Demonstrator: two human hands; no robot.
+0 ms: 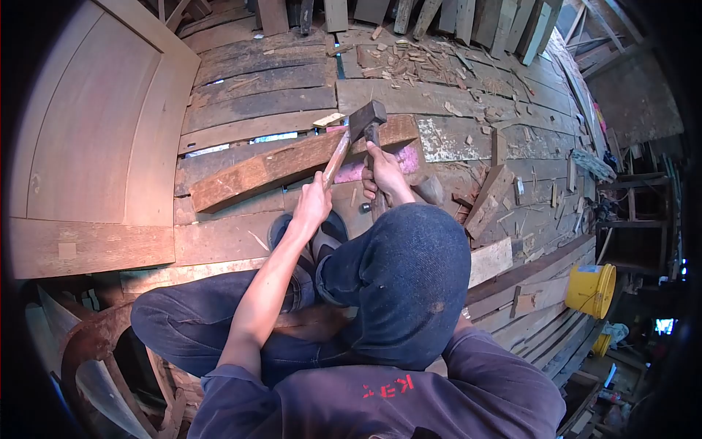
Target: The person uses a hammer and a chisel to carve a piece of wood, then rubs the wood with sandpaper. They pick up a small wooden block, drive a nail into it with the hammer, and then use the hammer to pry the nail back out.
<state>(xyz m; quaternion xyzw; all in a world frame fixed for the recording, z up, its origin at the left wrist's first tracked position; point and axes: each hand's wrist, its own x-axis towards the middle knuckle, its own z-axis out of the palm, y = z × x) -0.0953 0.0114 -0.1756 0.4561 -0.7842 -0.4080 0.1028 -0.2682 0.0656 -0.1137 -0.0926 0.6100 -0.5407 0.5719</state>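
My left hand (313, 200) is closed around a slanting wooden handle (337, 159), whose upper end meets a dark, blocky metal head (367, 117). Just to the right, my right hand (386, 174) grips the hammer by its darker, upright handle (372, 134), directly below that head. I cannot tell which of the two handles the head is fixed to. Under both tools a thick brown wooden beam (270, 170) lies slantwise on the floor. A pink piece (351, 174) shows beneath the beam, close to my right hand.
Wood chips (409, 64) litter the plank floor (256, 106). A panelled wooden door (88, 124) lies at left. Offcuts (488, 201) are scattered to the right, with a yellow bucket (589, 290) beyond. Boards (504, 25) stand along the back. My bent knee (417, 271) rises near my right hand.
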